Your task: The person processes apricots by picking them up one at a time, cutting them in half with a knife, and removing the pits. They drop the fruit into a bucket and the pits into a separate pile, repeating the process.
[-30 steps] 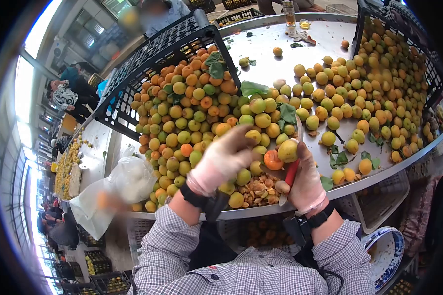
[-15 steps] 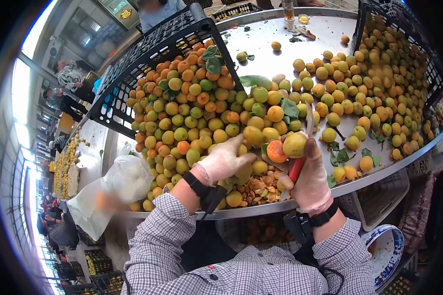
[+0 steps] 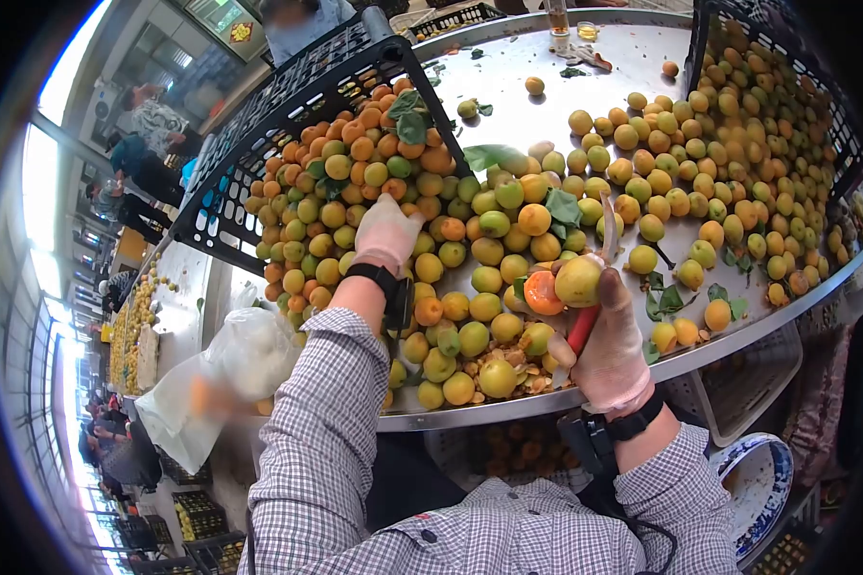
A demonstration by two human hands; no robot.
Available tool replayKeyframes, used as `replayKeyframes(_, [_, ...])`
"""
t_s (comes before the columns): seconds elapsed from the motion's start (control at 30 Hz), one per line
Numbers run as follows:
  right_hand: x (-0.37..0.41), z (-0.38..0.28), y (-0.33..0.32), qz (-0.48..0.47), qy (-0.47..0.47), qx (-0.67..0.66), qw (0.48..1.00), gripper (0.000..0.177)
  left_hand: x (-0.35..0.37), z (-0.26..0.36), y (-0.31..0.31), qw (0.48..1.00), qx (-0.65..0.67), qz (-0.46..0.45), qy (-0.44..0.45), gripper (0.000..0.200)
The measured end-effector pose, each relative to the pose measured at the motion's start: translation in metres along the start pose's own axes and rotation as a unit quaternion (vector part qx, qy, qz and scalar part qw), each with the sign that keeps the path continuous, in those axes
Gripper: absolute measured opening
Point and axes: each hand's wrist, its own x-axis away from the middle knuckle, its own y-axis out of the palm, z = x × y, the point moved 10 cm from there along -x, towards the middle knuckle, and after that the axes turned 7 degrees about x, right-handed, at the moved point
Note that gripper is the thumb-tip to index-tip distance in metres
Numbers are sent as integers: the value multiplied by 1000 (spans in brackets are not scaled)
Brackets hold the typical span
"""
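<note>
My left hand (image 3: 388,235), in a pale glove, lies on the heaped apricots (image 3: 340,225) below the left crate. Its fingers curl down among the fruit, and whatever they grip is hidden. My right hand (image 3: 612,359), also gloved, is closed around a knife (image 3: 582,328) with a red handle; the curved blade points up and away from me. A yellow-green apricot (image 3: 578,281) sits against the knife and my right thumb. Touching it on the left is an orange apricot (image 3: 544,292) with a bright, cut-looking face. Brownish scraps (image 3: 532,369) lie near the table edge, partly under fruit.
A black crate (image 3: 297,105) lies tipped at the left, another black crate (image 3: 839,144) at the right, both spilling apricots onto the metal table (image 3: 547,125). A plastic bag (image 3: 240,359) hangs at the left edge. A blue-patterned basin (image 3: 758,489) stands low right. People are farther off.
My left hand has moved up and left, from the fruit near the table edge to the pile by the left crate. More apricots show near the scraps. My right hand is nearly still.
</note>
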Motion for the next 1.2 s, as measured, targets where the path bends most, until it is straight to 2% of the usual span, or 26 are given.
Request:
replayKeyframes(0.07, [-1, 1, 0, 1, -2, -7, 1000, 64, -2, -6, -2, 996, 39, 14, -77, 60])
replayKeyframes(0.1, [-2, 2, 0, 1, -4, -8, 1000, 64, -6, -10, -1, 994, 56, 30, -85, 67])
replayKeyframes(0.23, [2, -1, -4, 22, -12, 3, 1000, 69, -22, -40, 9, 986, 131, 70, -77, 73])
replayKeyframes(0.33, [5, -7, -4, 28, -19, 9, 999, 69, -40, -62, 25, 949, 303, 77, -29, 79])
replayKeyframes(0.37, [5, -8, -3, 29, -22, 12, 999, 69, -31, -53, 23, 927, 365, 42, -70, 74])
replayKeyframes(0.4, [5, -8, -3, 28, -22, 12, 999, 69, -28, -46, 16, 927, 365, 43, -70, 74])
replayKeyframes(0.47, [4, -6, -3, 24, -18, 12, 999, 68, -24, -45, 20, 892, 425, 2, -156, 67])
replayKeyframes(0.6, [5, -7, -1, 12, -14, 10, 1000, 68, -16, -30, 12, 865, 485, -16, -126, 53])
replayKeyframes(0.67, [5, -7, -2, 12, -19, 2, 1000, 69, -5, -15, 14, 788, 600, -128, -60, 51])
replayKeyframes(0.7, [4, -6, -2, 12, -18, 1, 1000, 69, 2, -16, 9, 749, 635, -176, -70, 43])
replayKeyframes(0.73, [3, -6, -2, 10, -21, 2, 1000, 69, 5, -18, 3, 750, 634, -175, -70, 43])
replayKeyframes(0.8, [3, -3, -1, 7, -22, 1, 1000, 70, 5, -36, -31, 867, 496, -49, -24, 36])
replayKeyframes(0.83, [3, -2, 0, 5, -20, 2, 1000, 71, -7, -54, -29, 906, 421, -16, -27, 36])
replayKeyframes(0.87, [2, -2, 1, 4, -19, 4, 1000, 72, -11, -64, -20, 907, 421, -14, -27, 36])
replayKeyframes(0.9, [2, -1, 0, 3, -19, 5, 1000, 72, -13, -56, -20, 963, 266, -3, 50, 38])
replayKeyframes(0.93, [1, 2, -1, 0, -15, 8, 1000, 73, -14, -47, -16, 987, 102, 6, 124, 41])
replayKeyframes(0.97, [1, 3, -2, -2, -13, 12, 1000, 74, -12, -48, -6, 995, 52, -29, 75, 46])
replayKeyframes(1.0, [1, 2, -1, -2, -14, 13, 1000, 74, -10, -43, -1, 995, 53, -29, 75, 46])
replayKeyframes(1.07, [3, 2, 2, -11, 0, 16, 1000, 74, -8, -36, -2, 996, -51, 6, 78, 51])
replayKeyframes(1.13, [1, 2, 0, -6, -7, 16, 1000, 74, -14, -33, -8, 997, -22, 1, 78, 50])
replayKeyframes(1.2, [-1, 3, -1, -2, -11, 15, 1000, 74, -15, -37, 5, 978, 155, -138, -15, 49])
